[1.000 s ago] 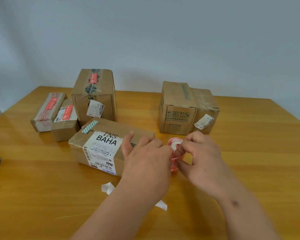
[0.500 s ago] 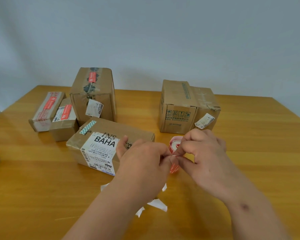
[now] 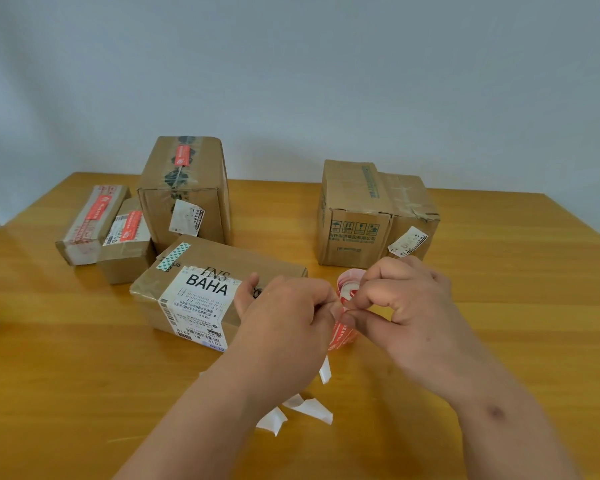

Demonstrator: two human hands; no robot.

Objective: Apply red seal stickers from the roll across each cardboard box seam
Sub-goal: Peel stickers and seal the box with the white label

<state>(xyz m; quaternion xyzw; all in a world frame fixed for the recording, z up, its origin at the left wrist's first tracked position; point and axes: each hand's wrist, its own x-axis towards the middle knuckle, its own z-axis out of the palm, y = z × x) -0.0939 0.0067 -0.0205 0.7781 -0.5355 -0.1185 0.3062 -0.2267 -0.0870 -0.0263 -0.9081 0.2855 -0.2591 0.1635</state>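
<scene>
Peeling goes best slowly: just right of the BAHA-labelled box point(image 3: 201, 289), left hand point(image 3: 284, 317) and right hand point(image 3: 406, 306) both pinch the red sticker roll point(image 3: 343, 313), so lift one sticker's corner cleanly off its backing.

This looks like a simple room in a home or a small office used for packing parcels. A wooden table point(image 3: 499, 306) fills the lower frame and stands against a plain pale wall point(image 3: 291, 81) in the upper half. Taped cardboard boxes point(image 3: 184, 188) with shipping labels point(image 3: 201, 303) sit at centre left and centre right.
</scene>
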